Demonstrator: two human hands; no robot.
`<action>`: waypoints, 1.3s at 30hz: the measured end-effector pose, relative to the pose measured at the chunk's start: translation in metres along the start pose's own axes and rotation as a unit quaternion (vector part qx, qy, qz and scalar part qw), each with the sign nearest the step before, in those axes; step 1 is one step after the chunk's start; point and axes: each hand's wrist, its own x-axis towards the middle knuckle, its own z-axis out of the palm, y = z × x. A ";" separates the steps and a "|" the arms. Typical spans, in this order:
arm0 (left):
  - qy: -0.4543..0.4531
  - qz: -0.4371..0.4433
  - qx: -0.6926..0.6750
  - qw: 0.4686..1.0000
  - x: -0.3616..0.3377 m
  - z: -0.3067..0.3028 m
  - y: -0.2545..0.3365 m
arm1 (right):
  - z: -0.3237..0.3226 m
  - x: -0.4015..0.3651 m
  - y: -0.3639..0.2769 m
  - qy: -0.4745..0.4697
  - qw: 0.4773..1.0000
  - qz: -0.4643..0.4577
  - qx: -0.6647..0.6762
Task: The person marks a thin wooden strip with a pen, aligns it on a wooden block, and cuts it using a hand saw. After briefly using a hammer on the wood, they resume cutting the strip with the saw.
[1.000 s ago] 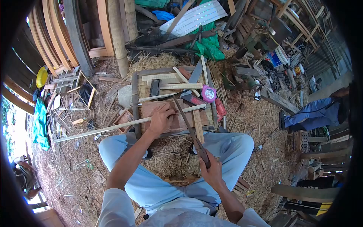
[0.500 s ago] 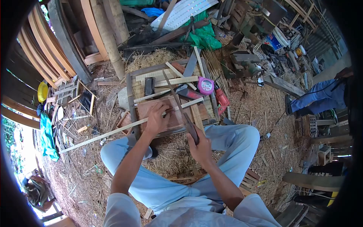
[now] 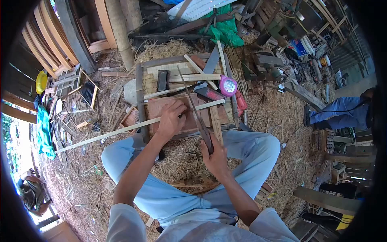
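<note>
– Head view, biggest thing first: what sits before the person's knees?
– A low wooden work frame (image 3: 141, 92) on the straw, with a brown board (image 3: 159, 107) lying flat on it.
– And across the board?
– A long thin strip (image 3: 109, 132) that runs out well past the frame on the left side. A saw (image 3: 193, 107) crosses it at an angle, with its blade just right of the left hand (image 3: 171, 119).
– How does that hand sit?
– Knuckles up, fingers curled over the strip, holding it down on the board.
– The right hand (image 3: 215, 159)?
– Closed tight round the saw's handle, between the knees and just short of the frame's near edge.
– Anything smaller?
– A pink tape measure (image 3: 228, 86) on the frame beyond the strip, apart from both hands
</note>
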 end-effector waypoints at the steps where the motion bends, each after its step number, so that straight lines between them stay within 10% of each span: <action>1: -0.003 0.002 0.007 1.000 0.000 -0.001 0.001 | -0.004 -0.007 -0.005 -0.020 1.000 0.017 -0.003; 15: -0.018 0.032 0.010 0.999 -0.003 0.002 -0.001 | 0.009 0.024 -0.015 -0.032 0.999 0.022 -0.014; 21: -0.002 0.002 -0.004 1.000 0.008 0.001 -0.001 | -0.015 -0.079 0.024 0.013 0.998 -0.065 0.010; 27: -0.009 -0.005 -0.025 1.000 0.001 0.000 -0.006 | 0.022 0.013 0.002 -0.022 0.999 0.022 0.012; 39: 0.038 0.011 -0.023 0.999 0.011 0.002 -0.005 | 0.004 -0.071 0.025 0.002 0.998 0.050 0.034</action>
